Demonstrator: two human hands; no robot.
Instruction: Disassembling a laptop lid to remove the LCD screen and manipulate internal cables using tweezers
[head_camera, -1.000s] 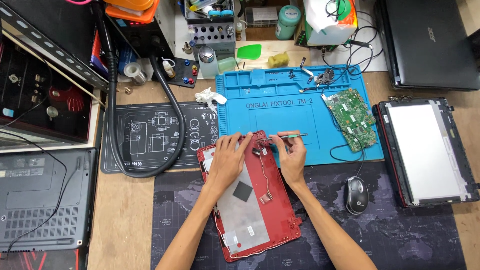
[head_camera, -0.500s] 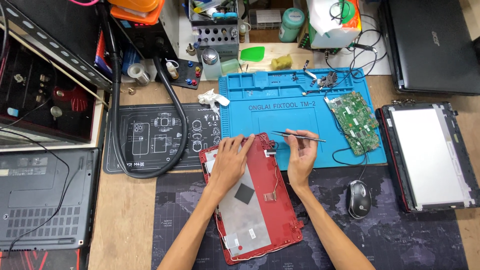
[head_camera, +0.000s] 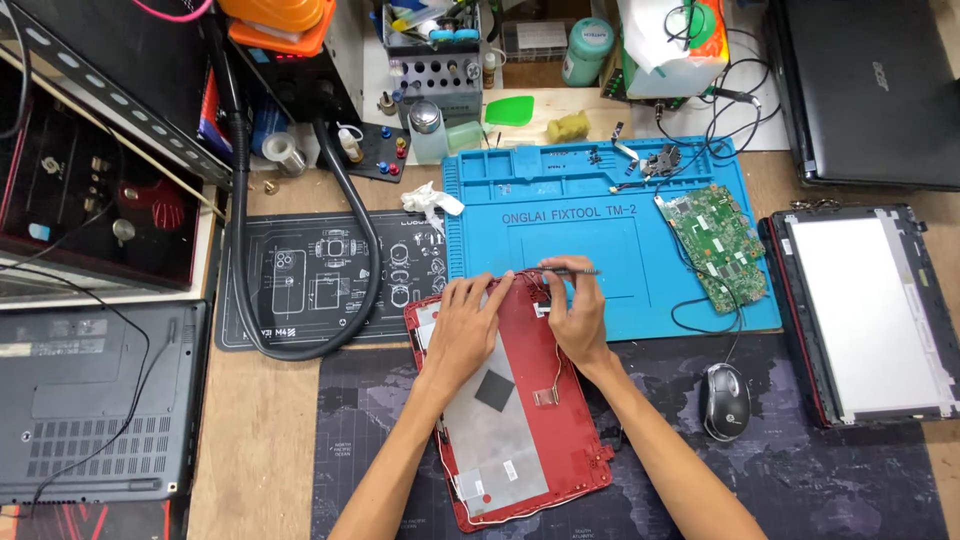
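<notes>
A red laptop lid shell (head_camera: 560, 440) lies tilted on the dark desk mat, its inner side up with a silver foil sheet (head_camera: 500, 430) and a small black square pad on it. My left hand (head_camera: 462, 330) presses flat on the shell's upper left part. My right hand (head_camera: 578, 315) rests on the upper right part and grips thin metal tweezers (head_camera: 565, 271), held level over the shell's top edge, where thin wires run.
A blue repair mat (head_camera: 600, 230) lies behind the shell with a green circuit board (head_camera: 722, 245) on its right. Right of that lies a laptop screen panel (head_camera: 865, 310), and a mouse (head_camera: 726, 400) nearer me. A black hose (head_camera: 240, 250), another laptop base (head_camera: 90, 400) and tool holders fill the left and back.
My right hand has come back down onto the shell's upper right with the tweezers, now lower and held level. The left hand stays on the shell.
</notes>
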